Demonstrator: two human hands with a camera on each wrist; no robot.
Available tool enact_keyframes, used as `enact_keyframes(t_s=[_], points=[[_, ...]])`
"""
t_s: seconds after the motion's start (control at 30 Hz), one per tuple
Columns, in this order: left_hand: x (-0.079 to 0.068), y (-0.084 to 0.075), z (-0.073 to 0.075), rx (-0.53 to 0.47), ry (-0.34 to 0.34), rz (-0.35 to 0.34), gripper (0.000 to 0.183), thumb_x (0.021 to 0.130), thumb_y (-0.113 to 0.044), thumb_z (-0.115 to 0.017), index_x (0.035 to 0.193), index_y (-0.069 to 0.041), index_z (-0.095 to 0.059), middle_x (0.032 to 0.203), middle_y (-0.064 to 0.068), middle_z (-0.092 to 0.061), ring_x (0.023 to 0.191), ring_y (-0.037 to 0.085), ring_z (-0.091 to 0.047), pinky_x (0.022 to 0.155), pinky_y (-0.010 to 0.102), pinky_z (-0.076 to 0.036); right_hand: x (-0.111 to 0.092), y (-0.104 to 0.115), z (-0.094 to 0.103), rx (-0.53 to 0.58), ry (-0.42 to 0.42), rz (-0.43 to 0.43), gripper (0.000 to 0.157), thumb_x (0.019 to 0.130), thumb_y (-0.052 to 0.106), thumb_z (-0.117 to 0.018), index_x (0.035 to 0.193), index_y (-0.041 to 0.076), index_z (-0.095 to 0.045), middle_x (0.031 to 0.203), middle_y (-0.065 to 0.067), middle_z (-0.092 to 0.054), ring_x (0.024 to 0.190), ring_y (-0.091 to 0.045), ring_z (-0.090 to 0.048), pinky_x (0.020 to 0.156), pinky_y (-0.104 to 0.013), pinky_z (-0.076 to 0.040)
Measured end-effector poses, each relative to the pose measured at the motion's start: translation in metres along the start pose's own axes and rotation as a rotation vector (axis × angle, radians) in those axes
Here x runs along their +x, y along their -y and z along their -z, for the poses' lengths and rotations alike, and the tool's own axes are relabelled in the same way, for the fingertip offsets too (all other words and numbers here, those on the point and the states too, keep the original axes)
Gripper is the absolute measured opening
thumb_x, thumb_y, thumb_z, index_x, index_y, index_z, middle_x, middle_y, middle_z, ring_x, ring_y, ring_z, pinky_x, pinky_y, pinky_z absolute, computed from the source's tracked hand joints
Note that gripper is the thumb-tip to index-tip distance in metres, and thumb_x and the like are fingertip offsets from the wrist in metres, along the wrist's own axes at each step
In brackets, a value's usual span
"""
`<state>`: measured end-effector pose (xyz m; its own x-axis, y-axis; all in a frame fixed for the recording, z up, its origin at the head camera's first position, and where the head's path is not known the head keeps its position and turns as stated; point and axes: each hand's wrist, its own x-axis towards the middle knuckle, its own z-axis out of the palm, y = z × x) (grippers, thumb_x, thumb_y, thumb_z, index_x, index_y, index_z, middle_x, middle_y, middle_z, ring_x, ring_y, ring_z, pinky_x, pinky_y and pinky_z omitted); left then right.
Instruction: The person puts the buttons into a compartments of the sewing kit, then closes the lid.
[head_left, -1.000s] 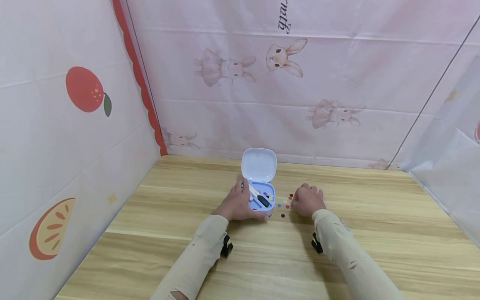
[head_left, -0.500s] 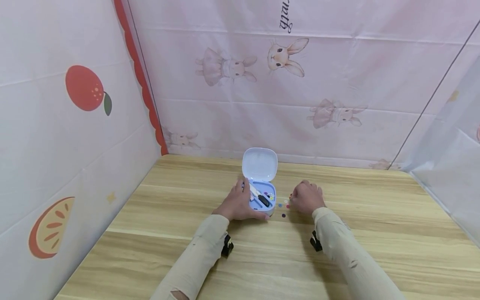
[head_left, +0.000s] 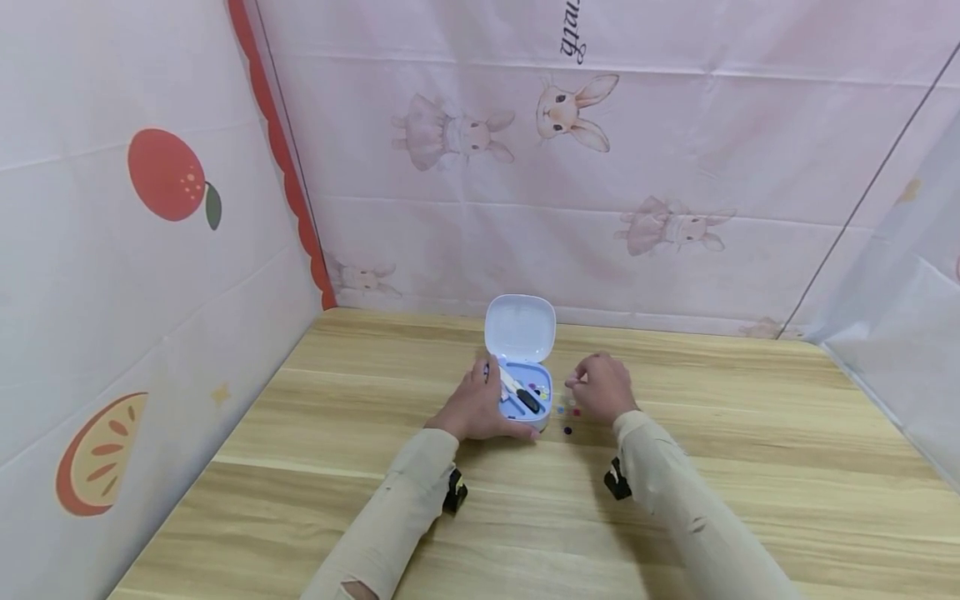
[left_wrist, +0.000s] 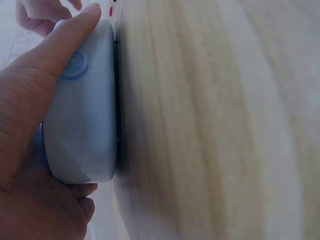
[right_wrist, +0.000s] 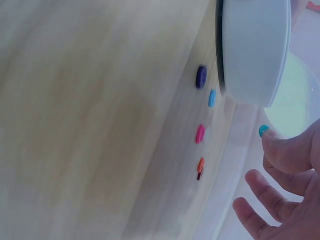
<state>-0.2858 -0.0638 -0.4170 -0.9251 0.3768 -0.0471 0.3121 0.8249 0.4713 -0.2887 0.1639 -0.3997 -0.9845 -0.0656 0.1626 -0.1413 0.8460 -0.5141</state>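
Note:
A small pale-blue sewing box (head_left: pixel 521 329) stands on the table with its lid raised. My left hand (head_left: pixel 476 408) grips it from the left, the thumb along its front in the left wrist view. Inside lie a slim tool with a black handle (head_left: pixel 528 401) and several small buttons. Just right of the box, my right hand (head_left: pixel 602 387) is raised above the table. Between thumb and forefinger it pinches a teal button (right_wrist: pixel 263 130); its other fingers are spread. Below it lie a dark purple button (right_wrist: pixel 201 76), a light blue button (right_wrist: pixel 212 98) and a pink button (right_wrist: pixel 200 134).
An orange button (right_wrist: pixel 201 165) and a dark red button (right_wrist: pixel 200 175) lie farther along on the wooden table (head_left: pixel 525 533). Behind the table hangs a pink rabbit-print cloth (head_left: pixel 487 208). A white fruit-print cloth (head_left: pixel 97 300) closes off the left side.
My right hand has lifted off the table and moved left toward the box, with the teal button in its fingertips. The left hand keeps its hold on the box.

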Motion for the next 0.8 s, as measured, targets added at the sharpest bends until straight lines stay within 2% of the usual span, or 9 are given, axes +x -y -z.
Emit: enact_keyframes(t_s=[0.27,0.47,0.8], points=[[0.001,0.001,-0.001,-0.005,-0.006,-0.007,0.143,0.066,-0.072,-0.082,0.162,-0.001,-0.003,0.165,0.019,-0.011,0.144,0.037,-0.029,0.114,0.048,-0.035,0.002,0.011,-0.008,0.094,-0.056,0.005,0.01,0.09,0.007,-0.069,0.081,0.002,-0.07,0.117,-0.023,-0.065,0.12,-0.041,-0.052,0.11,-0.062,-0.029],[0.0,0.001,0.0,-0.003,-0.007,-0.017,0.143,0.066,-0.073,-0.081,0.162,-0.001,-0.003,0.165,0.02,-0.012,0.145,0.037,-0.028,0.114,0.048,-0.034,0.005,0.016,-0.012,0.135,-0.056,-0.008,0.01,0.091,0.007,-0.07,0.084,0.0,-0.071,0.115,-0.023,-0.065,0.117,-0.041,-0.053,0.109,-0.06,-0.032],[0.001,0.002,0.0,-0.008,0.003,-0.023,0.142,0.068,-0.072,-0.081,0.161,0.001,-0.001,0.166,0.022,-0.008,0.147,0.039,-0.024,0.116,0.049,-0.032,0.008,0.024,-0.02,0.137,-0.051,-0.001,0.01,0.091,0.007,-0.07,0.086,-0.001,-0.073,0.109,-0.02,-0.067,0.113,-0.039,-0.054,0.104,-0.055,-0.037]])
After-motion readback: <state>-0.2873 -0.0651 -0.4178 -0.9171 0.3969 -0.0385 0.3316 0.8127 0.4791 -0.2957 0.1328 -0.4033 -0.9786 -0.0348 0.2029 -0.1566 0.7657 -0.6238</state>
